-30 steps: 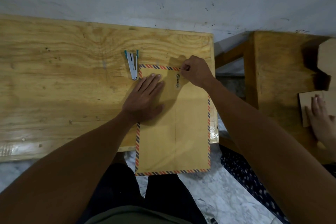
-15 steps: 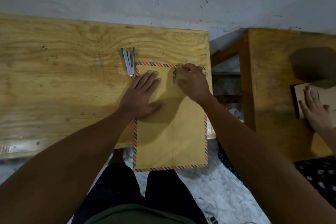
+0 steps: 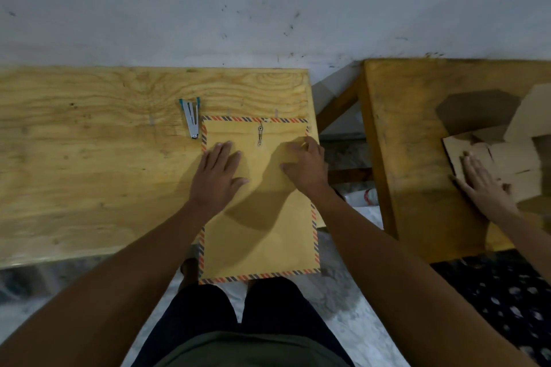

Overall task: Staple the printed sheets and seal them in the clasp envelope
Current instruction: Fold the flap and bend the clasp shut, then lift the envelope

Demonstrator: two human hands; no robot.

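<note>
Yellow-brown paper clasp envelope with striped border [image 3: 262, 217] lay on the wooden table [image 3: 89, 158], left hand [image 3: 219, 177] pressed flat on it, fingers straight, right hand [image 3: 304, 164] rested near its right edge, fingers bent, holding nothing, silver stapler with teal ends [image 3: 191, 116] just beside its upper left corner.

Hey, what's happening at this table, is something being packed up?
A person is closing up a brown clasp envelope with a striped border on a plywood table. Both hands lie on it: the left hand presses flat, and the right hand rests near its right edge. The metal clasp sits between them near the top. A stapler lies beside the envelope's top left corner, untouched. The envelope's lower end hangs off the table. At the next table, another person's hand rests on cardboard.
</note>
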